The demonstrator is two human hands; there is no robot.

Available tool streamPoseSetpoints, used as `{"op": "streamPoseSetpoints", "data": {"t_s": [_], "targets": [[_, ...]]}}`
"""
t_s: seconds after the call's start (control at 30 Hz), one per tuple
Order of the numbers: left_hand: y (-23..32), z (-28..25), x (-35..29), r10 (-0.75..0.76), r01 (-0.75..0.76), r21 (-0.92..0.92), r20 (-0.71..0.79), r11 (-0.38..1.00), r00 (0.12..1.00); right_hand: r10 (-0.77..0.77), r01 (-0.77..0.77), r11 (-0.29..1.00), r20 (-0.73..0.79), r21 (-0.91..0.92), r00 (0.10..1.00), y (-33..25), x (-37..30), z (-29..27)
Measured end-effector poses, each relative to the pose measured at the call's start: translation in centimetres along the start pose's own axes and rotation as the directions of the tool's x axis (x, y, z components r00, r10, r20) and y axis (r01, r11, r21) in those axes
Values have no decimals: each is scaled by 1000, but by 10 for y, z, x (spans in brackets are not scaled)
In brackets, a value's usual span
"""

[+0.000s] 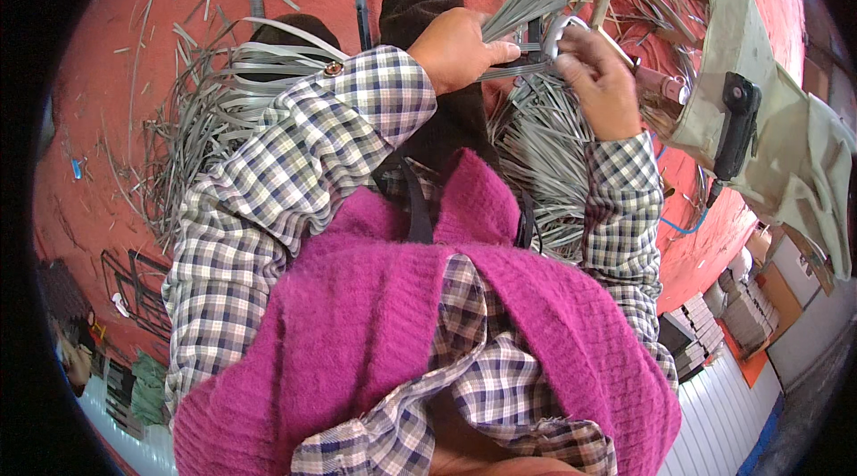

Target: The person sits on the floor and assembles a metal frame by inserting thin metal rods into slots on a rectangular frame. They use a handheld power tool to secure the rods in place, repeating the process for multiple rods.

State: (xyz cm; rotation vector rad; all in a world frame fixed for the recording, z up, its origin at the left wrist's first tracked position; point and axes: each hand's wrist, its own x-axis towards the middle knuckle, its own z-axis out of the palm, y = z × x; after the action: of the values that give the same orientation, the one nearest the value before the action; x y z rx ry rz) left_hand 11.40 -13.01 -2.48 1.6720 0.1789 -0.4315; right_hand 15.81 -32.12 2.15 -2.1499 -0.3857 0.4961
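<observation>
The left hand (460,51) pinches flat grey strips (528,5), which could splay if it loosens; I cannot tell whether the curled right hand (603,83) grips the white ring (552,33) beside it.

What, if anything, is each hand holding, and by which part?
Left hand: fanned grey strips, gripped where the fan narrows. Right hand: blurred beside a white ring; hold unclear.
</observation>
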Motion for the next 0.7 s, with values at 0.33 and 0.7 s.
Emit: {"op": "streamPoseSetpoints", "data": {"t_s": [0.33, 0.7], "targets": [[-15, 10, 9, -77, 127, -407, 136, 905, 988, 130, -149, 982, 154, 114, 979, 33, -6, 8], [-24, 11, 14, -44, 126, -467, 184, 875, 982, -251, -154, 788, -539, -596, 804, 86, -28, -175]]}}
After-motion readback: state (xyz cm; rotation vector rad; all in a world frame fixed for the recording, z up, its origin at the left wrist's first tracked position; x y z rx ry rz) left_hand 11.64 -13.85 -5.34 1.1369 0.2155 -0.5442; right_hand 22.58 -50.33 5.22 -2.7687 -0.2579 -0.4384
